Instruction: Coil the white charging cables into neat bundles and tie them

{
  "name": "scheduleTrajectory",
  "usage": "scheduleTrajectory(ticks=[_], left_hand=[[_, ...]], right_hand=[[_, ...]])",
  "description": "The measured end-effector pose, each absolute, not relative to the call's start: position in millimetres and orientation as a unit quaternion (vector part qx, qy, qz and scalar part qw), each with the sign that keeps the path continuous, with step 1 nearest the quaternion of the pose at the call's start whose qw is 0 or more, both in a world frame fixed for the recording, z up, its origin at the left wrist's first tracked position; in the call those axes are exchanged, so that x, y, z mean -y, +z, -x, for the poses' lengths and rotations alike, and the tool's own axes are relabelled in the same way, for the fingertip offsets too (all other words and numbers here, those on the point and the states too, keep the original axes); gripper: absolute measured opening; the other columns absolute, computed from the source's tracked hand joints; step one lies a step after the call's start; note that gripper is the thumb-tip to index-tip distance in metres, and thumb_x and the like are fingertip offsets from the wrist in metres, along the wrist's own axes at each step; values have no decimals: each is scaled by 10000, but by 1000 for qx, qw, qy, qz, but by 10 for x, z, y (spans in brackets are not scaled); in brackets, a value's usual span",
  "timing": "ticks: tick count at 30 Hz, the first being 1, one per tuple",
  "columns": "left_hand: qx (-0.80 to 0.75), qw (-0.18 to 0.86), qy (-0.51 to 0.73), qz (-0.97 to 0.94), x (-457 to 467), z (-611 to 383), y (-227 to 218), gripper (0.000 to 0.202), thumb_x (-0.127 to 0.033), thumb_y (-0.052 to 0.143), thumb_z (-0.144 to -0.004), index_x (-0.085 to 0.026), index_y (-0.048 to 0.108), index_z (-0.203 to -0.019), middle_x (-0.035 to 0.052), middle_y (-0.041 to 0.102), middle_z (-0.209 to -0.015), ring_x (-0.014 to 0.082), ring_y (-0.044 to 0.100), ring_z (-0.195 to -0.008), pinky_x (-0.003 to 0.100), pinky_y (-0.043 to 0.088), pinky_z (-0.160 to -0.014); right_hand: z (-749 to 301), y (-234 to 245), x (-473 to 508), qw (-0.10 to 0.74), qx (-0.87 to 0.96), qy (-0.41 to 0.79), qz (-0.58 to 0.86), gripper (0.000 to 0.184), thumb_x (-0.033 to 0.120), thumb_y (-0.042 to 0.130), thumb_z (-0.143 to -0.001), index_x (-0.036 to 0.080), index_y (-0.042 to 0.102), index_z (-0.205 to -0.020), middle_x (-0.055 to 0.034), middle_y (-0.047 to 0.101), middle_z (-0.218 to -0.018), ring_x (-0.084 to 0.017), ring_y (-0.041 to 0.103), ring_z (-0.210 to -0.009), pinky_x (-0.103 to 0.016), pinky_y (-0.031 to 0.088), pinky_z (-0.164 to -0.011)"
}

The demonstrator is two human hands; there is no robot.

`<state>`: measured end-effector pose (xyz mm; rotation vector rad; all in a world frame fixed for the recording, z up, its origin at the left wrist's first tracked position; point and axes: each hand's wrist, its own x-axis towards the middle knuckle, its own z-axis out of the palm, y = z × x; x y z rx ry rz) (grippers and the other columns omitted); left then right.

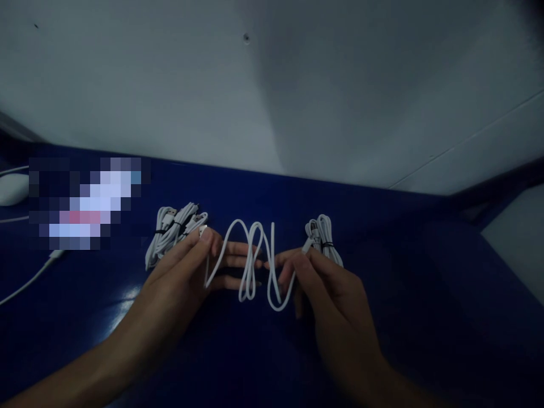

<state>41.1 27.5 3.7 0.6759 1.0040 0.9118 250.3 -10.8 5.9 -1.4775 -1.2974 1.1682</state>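
We see both hands low over a dark blue table point(425, 294), with a loose white cable point(255, 255) strung between them in several slack loops that droop towards the tabletop. The left hand point(191, 266) comes in from the lower left, and its thumb and forefinger are closed in a pinch on one plug end of the cable. The other fingers point(238, 249) stretch out almost straight towards the right, behind the loops. The right hand point(327, 289) comes in from the lower right. Its thumb and forefinger are likewise pinched on the other end of the cable, which points up and to the right, while its remaining fingers curl loosely inward, their tips near those of the left hand. We cannot tell whether the hanging loops touch the table or hang just above it. Just beyond the left hand lies a bundle of coiled white cables point(174, 229), bound by a black tie and close to the pinched plug. Just beyond the right hand lies a smaller coiled white cable point(325, 238), also held by a black tie. At the far left edge we find a rounded white object point(12, 188), and a thin white lead point(29, 280) runs across the table below it. A pale wall point(272, 85) rises behind the table.
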Motion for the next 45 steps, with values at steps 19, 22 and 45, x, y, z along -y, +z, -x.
scheduleTrajectory(ticks=[19, 22, 45], left_hand=[[-494, 723, 408, -257, -264, -324, 47, 308, -498, 679, -1066, -212, 791, -1069, 79, 771, -1153, 192, 725, -924, 250, 641, -828], [-481, 734, 397, -268, -251, -290, 38, 349, -542, 646, -1078, -224, 787, -1108, 72, 765, -1163, 203, 718, -971, 265, 642, -874], [-449, 747, 403, -279, -280, -317, 5, 314, -500, 633, -1093, -227, 782, -1135, 127, 746, -1347, 327, 687, -1267, 378, 640, -952]], right_hand=[[-2443, 43, 88, 471, 469, 473, 578, 517, 493, 502, -1164, 220, 691, -768, -50, 792, -950, -166, 744, -798, -295, 602, -698], [-2455, 37, 88, 470, 470, 483, 571, 520, 488, 494, -1166, 219, 667, -756, -51, 789, -963, -180, 752, -817, -304, 600, -686], [-2442, 108, 20, 438, 419, 680, 413, 158, 375, 754, -1063, 231, 759, -997, -30, 794, -890, -123, 725, -622, -232, 629, -549]])
